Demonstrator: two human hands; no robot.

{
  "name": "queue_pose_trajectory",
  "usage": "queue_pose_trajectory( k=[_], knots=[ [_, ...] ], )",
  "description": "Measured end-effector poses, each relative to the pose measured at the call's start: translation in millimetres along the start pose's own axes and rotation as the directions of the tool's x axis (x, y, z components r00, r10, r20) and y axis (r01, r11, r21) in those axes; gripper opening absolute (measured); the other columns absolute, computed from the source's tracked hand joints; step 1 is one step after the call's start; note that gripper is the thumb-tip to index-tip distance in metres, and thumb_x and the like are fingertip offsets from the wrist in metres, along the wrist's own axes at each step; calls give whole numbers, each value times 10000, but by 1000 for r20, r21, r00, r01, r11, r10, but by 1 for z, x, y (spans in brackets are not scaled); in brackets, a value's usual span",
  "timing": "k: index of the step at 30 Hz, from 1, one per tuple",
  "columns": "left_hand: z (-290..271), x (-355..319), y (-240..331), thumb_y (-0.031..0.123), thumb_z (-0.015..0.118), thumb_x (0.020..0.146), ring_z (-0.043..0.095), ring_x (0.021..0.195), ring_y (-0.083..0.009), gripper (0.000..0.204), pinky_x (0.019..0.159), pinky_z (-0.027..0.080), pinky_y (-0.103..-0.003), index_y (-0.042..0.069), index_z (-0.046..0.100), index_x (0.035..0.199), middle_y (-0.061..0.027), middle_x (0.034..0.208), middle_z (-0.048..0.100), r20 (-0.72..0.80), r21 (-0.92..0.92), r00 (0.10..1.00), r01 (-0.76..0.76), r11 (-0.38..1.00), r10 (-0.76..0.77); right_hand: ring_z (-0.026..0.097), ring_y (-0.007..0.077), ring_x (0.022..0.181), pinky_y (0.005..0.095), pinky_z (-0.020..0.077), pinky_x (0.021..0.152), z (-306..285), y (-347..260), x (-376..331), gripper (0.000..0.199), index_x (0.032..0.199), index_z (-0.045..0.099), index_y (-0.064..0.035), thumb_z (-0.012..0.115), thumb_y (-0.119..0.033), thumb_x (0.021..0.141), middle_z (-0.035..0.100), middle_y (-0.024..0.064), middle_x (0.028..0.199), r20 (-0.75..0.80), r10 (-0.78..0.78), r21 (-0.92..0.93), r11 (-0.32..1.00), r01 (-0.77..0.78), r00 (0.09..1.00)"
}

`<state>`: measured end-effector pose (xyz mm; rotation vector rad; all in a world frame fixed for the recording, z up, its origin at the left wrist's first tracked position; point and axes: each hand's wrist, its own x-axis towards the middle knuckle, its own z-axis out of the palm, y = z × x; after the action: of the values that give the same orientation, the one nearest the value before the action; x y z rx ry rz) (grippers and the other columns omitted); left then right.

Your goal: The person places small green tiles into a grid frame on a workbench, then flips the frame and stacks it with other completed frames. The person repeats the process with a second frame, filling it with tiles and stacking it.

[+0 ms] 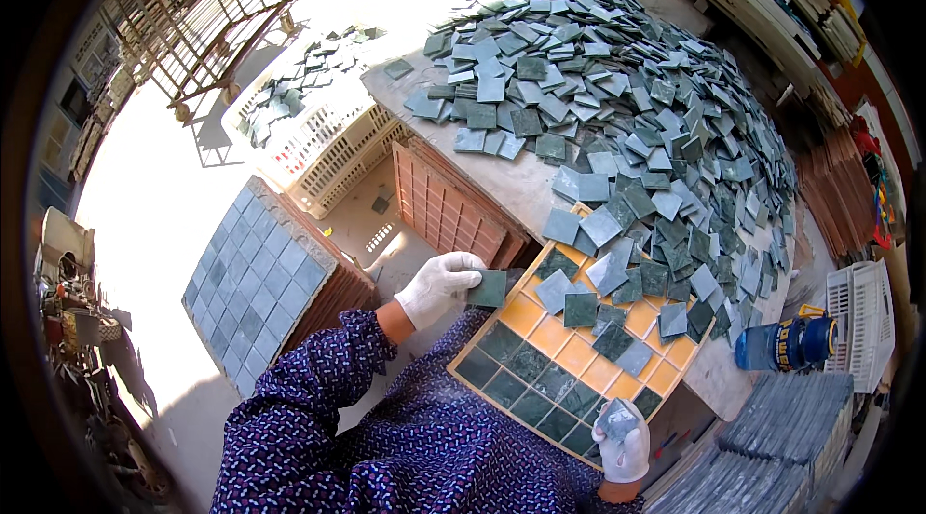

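Note:
A white glove covers my left hand, whose fingers pinch a dark green square tile beside the tray's left corner. In my right hand, also gloved, is a grey-green tile, held over the tray's near right corner. The yellow gridded tray lies tilted in front of me, partly on the table's edge. Dark green tiles fill its nearest rows of cells. Loose tiles lie scattered across its far part, and several yellow cells show between them.
A big heap of loose tiles covers the table. Left stands a stack topped with a tiled panel, near brown gridded trays and a white crate of tiles. Right are a water bottle and stacked grey tiles.

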<state>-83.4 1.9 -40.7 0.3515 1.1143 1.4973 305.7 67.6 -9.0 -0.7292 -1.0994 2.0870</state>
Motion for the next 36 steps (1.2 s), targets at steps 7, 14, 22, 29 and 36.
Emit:
queue_pose_trajectory(
  k=[7, 14, 22, 29, 36],
  knots=[
    [-93, 26, 180, 153, 558, 965, 589, 994, -218, 474, 896, 478, -257, 20, 361, 1376, -133, 1276, 474, -605, -290, 711, -616, 733, 358, 549, 246, 886, 358, 448, 724, 4, 4, 10, 675, 1330, 456, 33, 646, -439, 886, 568, 180, 1133, 55, 46, 39, 998, -48, 997],
    [-19, 17, 83, 192, 551, 965, 551, 840, -101, 356, 710, 474, -230, -18, 505, 1248, -38, 997, 577, -64, -21, 947, -318, 948, 316, 511, 184, 871, 301, 401, 721, 30, 11, 55, 679, 1322, 440, 54, 582, -469, 912, 547, 158, 1193, 294, 184, 508, 801, -316, 938],
    [50, -40, -1, 164, 569, 945, 580, 828, -109, 285, 717, 478, -235, -21, 574, 1162, -45, 990, 615, -25, 200, 994, -96, 975, 103, 548, 177, 875, 307, 448, 732, 66, 17, 98, 460, 1263, 479, 47, 474, -324, 992, 580, 133, 1122, 342, 309, 287, 865, -412, 888],
    [33, -47, -28, 149, 587, 924, 591, 866, -115, 270, 762, 509, -253, -18, 590, 1137, -64, 1032, 636, -104, 527, 950, -199, 826, 295, 593, 299, 955, 378, 484, 806, 114, 55, 127, 361, 1139, 601, -60, 700, -190, 817, 590, 87, 1070, 480, -340, -875, -113, 472, 809],
    [34, -41, -25, 135, 753, 746, 613, 886, -304, 483, 794, 516, -363, 66, 586, 1194, -149, 1081, 573, 158, 859, 907, -322, 399, 391, 615, 317, 968, 393, 510, 805, 80, 39, 98, 402, 1122, 607, -57, 739, -226, 783, 590, 136, 1131, 304, -266, -930, 124, 345, 915]
  ],
)
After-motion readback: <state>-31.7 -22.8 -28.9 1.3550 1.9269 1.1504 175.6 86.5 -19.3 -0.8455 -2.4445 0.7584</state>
